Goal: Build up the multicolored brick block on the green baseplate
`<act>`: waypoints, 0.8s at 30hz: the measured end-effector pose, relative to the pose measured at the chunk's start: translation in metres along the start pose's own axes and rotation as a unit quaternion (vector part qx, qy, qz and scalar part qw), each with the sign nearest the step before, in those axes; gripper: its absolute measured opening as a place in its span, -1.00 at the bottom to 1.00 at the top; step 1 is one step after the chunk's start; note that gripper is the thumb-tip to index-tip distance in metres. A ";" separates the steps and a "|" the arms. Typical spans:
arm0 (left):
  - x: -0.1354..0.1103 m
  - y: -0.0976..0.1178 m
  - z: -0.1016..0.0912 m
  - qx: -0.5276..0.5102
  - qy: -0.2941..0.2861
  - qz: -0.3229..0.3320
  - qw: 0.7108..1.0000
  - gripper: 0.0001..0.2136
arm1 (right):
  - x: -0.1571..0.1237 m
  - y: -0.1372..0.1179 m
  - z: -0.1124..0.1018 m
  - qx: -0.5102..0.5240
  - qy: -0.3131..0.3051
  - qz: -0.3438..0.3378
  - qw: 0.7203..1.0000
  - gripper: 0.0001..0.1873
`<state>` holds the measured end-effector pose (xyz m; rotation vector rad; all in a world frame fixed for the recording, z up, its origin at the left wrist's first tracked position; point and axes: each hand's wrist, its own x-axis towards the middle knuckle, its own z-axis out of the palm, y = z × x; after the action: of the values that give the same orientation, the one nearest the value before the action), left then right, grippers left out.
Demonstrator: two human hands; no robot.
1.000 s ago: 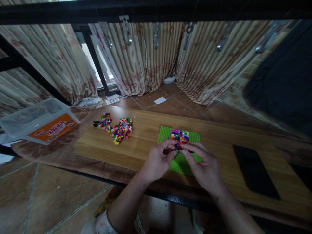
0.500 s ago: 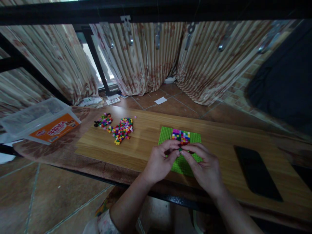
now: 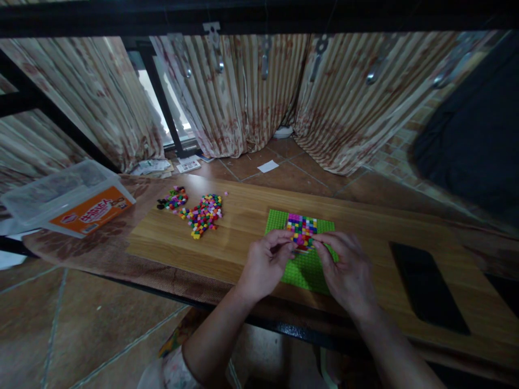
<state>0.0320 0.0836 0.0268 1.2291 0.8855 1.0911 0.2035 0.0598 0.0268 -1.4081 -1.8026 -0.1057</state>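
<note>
A green studded baseplate (image 3: 304,270) lies on the wooden board, bearing a block of small multicoloured bricks (image 3: 302,227) in tight rows. My left hand (image 3: 267,262) is at the block's left edge, thumb and forefinger pinched together; whatever they hold is hidden. On the opposite side, my right hand (image 3: 346,270) has thumb and forefinger closed at the block's lower right corner, beside a tiny green brick. I cannot tell whether that brick is between the fingertips or fixed in the block.
Loose bricks (image 3: 205,213) form a pile on the board's left, with a smaller heap (image 3: 174,199) beside it. A clear plastic box (image 3: 77,200) with an orange label stands at far left. A dark phone-like slab (image 3: 427,286) lies on the right. Striped curtains (image 3: 243,97) hang behind.
My hands have moved apart from the middle of the block to its two sides, uncovering its lower rows. The green brick that was between both hands' fingertips is no longer seen there.
</note>
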 end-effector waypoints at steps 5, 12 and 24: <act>-0.001 0.002 -0.005 0.128 -0.013 0.030 0.991 -0.84 | 0.002 -0.001 0.004 -0.060 -0.014 -0.054 0.997 -0.85; -0.006 0.000 0.001 0.264 -0.069 0.058 0.960 -0.70 | 0.003 -0.004 0.007 -0.069 -0.003 -0.062 0.996 -0.86; -0.010 -0.002 0.007 0.448 -0.106 0.111 0.881 -0.63 | 0.001 -0.005 0.006 0.038 -0.019 0.046 0.998 -0.79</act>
<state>0.0358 0.0720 0.0255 2.2171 1.1403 0.6795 0.1955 0.0618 0.0255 -1.4450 -1.7520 0.0372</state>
